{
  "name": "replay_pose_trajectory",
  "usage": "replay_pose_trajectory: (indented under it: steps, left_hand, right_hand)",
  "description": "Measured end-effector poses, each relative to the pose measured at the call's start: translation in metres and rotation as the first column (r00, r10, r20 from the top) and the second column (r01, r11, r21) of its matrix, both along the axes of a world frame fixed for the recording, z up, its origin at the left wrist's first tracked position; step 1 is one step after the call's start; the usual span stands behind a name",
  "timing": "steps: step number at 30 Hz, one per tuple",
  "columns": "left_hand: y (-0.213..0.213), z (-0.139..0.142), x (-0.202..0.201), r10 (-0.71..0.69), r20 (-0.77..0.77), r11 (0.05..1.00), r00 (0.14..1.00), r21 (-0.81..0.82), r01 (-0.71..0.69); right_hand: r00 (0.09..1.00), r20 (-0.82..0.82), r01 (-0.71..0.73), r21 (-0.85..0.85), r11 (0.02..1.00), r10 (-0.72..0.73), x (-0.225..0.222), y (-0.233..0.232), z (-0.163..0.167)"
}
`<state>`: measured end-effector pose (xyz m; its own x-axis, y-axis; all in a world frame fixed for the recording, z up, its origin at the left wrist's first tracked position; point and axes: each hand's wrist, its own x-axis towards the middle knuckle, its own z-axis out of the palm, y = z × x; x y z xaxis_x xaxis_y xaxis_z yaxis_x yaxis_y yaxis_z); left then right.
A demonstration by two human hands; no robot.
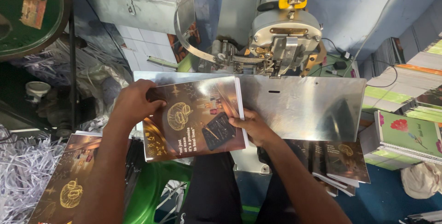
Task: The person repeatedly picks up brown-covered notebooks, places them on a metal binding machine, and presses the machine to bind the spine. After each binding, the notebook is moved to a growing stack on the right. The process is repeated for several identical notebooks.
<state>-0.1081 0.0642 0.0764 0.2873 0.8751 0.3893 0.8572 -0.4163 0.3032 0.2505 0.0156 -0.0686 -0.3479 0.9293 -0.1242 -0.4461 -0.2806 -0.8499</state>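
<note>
1. Dark glossy booklet (193,119) with a gold brain-like figure on its cover lies tilted on the shiny metal saddle plate (304,106) of the stitching machine, left part of the plate, near edge overhanging toward the person.
2. Left hand (134,102): fingers curled over the booklet's far-left corner, thumb on the cover; gripping the booklet.
3. Right hand (251,125): pressed against the booklet's right edge near its white page block, fingers closed on that edge.
4. Stitching head (285,35), grey with a yellow clip on top, stands at the far side, right of the booklet and apart from it.
5. Stacks of like booklets: one near left (64,182), one under the plate at right (343,159).
6. Green-covered notebooks (407,134) far right; shredded paper (20,169) at left; green plastic stool (154,187) near centre.
</note>
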Motion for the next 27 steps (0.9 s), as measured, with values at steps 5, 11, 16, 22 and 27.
replay_pose_trajectory:
  steps: [5, 11, 16, 22, 27]
  left_hand:
    - [0.004, -0.001, -0.001, 0.036, -0.061, 0.996, 0.998, -0.079, -0.041]
    - [0.006, 0.003, 0.000, 0.027, -0.052, 0.992, 0.998, -0.124, -0.033]
    - [0.001, 0.008, 0.008, -0.011, -0.055, 0.998, 0.998, 0.059, 0.014]
    - [-0.016, 0.012, 0.016, 0.087, -0.013, 0.995, 0.996, 0.052, -0.087]
    - [-0.013, 0.010, 0.002, 0.178, 0.252, 0.973, 0.951, -0.187, -0.133]
  right_hand:
    - [0.999, 0.036, -0.011, 0.004, 1.000, 0.011, 0.000, -0.001, 0.000]
    - [0.999, 0.040, 0.000, 0.013, 1.000, -0.001, 0.002, -0.001, 0.002]
    - [0.999, 0.045, 0.017, -0.018, 1.000, -0.016, 0.002, 0.001, 0.004]
    - [1.000, 0.002, 0.026, -0.032, 0.999, -0.026, 0.001, 0.001, 0.000]
    - [1.000, 0.020, 0.018, -0.013, 1.000, -0.018, 0.000, 0.001, -0.002]
